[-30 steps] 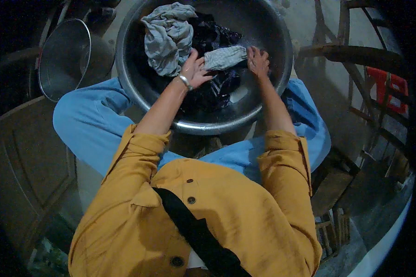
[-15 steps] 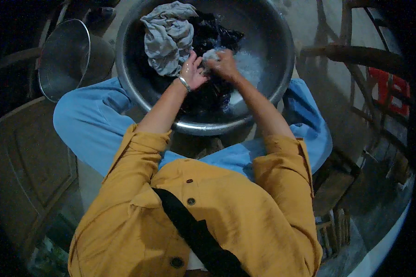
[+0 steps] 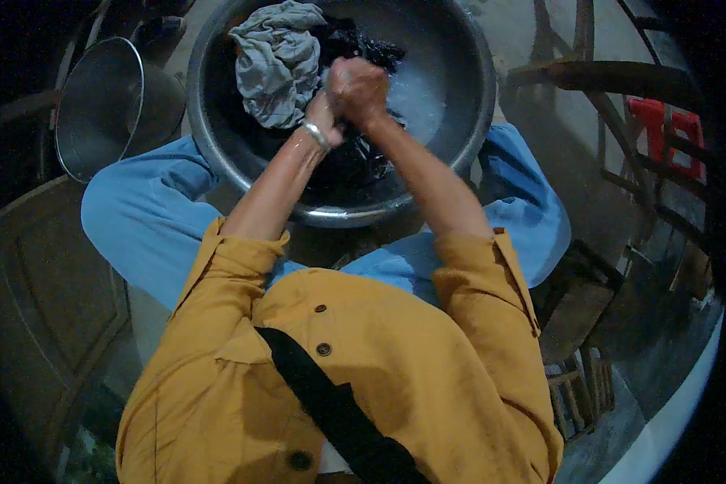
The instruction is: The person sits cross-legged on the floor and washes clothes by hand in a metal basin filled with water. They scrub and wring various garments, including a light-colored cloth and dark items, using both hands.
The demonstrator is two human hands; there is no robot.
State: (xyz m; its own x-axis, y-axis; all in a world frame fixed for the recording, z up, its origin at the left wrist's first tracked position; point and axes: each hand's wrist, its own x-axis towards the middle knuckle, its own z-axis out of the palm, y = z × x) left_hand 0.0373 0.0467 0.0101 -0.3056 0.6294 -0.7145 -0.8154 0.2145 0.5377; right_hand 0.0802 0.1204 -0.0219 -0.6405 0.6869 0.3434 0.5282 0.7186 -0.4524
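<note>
My right hand is closed in a fist over the basin and presses against my left hand, which wears a silver bracelet. The left fingers are mostly hidden behind the right hand. A bit of something whitish shows at the edge of the fist; what it is I cannot make out. Just left of the hands, a crumpled light grey cloth is heaped in the large metal basin. Dark wet cloth lies under and beyond my hands, with cloudy, sudsy water to the right.
At the left stands a metal bucket. Wooden furniture legs and bars rise at the right, with a red plastic stool or crate behind them. My knees in blue trousers flank the basin.
My right hand has moved left and now overlaps my left hand, which was open with its fingers showing. The whole view has shifted slightly.
</note>
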